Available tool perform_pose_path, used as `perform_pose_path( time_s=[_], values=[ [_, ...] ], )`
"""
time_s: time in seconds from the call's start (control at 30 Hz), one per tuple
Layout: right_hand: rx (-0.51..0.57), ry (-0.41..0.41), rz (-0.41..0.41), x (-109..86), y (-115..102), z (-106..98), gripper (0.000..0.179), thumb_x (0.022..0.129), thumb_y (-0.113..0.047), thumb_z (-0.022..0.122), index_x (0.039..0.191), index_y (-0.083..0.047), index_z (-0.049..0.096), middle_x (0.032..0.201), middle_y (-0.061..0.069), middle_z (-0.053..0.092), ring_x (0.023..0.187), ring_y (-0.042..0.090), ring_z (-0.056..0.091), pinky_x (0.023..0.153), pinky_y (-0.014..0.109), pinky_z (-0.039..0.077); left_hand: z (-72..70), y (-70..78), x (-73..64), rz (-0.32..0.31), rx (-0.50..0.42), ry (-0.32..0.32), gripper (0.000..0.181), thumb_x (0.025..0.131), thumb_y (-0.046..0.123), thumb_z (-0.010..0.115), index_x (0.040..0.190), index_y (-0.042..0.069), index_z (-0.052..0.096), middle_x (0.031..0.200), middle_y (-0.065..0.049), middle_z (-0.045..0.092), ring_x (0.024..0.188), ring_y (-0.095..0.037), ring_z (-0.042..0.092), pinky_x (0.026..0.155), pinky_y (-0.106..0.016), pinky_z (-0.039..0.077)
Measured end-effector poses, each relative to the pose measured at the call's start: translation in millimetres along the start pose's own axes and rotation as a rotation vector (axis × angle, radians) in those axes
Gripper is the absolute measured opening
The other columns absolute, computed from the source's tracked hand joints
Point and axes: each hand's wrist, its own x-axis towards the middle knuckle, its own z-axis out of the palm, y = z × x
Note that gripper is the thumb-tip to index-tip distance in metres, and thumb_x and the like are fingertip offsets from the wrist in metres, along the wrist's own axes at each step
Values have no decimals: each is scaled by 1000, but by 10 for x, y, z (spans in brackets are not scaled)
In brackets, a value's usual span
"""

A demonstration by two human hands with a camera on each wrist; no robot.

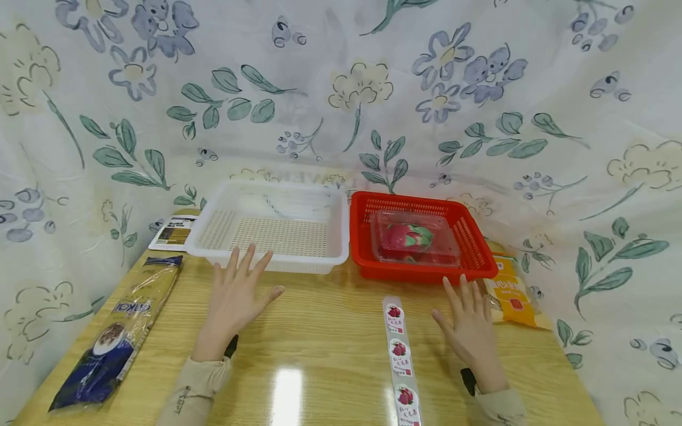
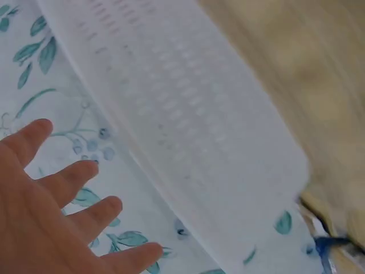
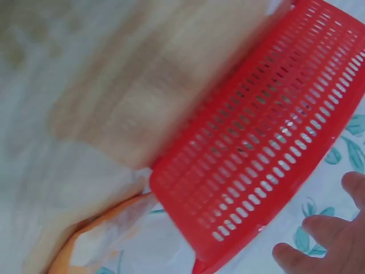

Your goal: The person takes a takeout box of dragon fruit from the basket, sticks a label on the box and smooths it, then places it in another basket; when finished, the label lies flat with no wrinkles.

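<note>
My left hand [image 1: 234, 302] is spread with straight fingers in front of the white basket [image 1: 213, 253], its fingertips overlapping the near rim in the head view. My right hand [image 1: 469, 325] has its fingers extended too, just in front of the red basket [image 1: 426, 274]. Neither hand holds anything. Inside the red basket sits a clear plastic box [image 1: 380, 236] with a pink and green dragon fruit [image 1: 410, 236] in it. A strip of round stickers [image 1: 398, 349] with dragon fruit pictures lies on the table between the hands.
On the left of the wooden table [image 1: 319, 349] lies a long gold and blue packet [image 1: 114, 337]. A white, brown-labelled package [image 1: 173, 232] is partly behind the white basket. Right of the red basket lies an orange and yellow bag [image 1: 514, 293]. A floral curtain [image 1: 341, 118] hangs behind.
</note>
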Motion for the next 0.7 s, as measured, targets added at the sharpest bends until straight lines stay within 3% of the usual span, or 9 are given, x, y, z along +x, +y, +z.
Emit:
perform_pose_path(
  time_s=[0.17, 0.23, 0.43, 0.57, 0.7],
  values=[
    [-2, -58, 24, 135, -107, 23, 74, 96, -56, 46, 156, -24, 17, 162, 20, 10, 146, 48, 10, 113, 70, 9, -65, 188, 266, 17, -353, -106, 73, 101, 52, 36, 156, 11, 14, 161, -23, 13, 147, -48, 9, 113, -70, 12],
    [3, -81, 40, 183, -160, 43, 74, 96, -56, 44, 156, -23, 16, 162, 20, 8, 147, 48, 7, 115, 68, 6, -86, 295, 373, 19, -451, -131, 71, 102, 50, 34, 156, 9, 12, 161, -23, 14, 147, -47, 12, 114, -68, 13],
    [21, -109, 92, 288, -284, 108, 75, 96, -56, 43, 156, -21, 17, 162, 21, 6, 147, 49, 4, 116, 67, 1, -174, 671, 653, -4, -472, -192, 73, 101, 54, 34, 155, 6, 19, 159, -24, 20, 146, -43, 19, 116, -64, 17],
    [36, -117, 123, 343, -320, 164, 75, 96, -60, 39, 157, -22, 15, 163, 20, 5, 147, 50, 1, 114, 70, 3, -180, 907, 891, -24, -666, -324, 67, 103, 49, 34, 154, 9, 22, 160, -17, 23, 147, -37, 23, 119, -55, 21],
    [50, -107, 147, 380, -369, 194, 77, 96, -62, 39, 156, -21, 16, 163, 20, 4, 146, 51, -1, 113, 71, 5, -100, 1137, 1175, -96, -772, -434, 66, 101, 49, 38, 153, 9, 27, 157, -14, 33, 142, -35, 35, 116, -52, 30]
  ],
)
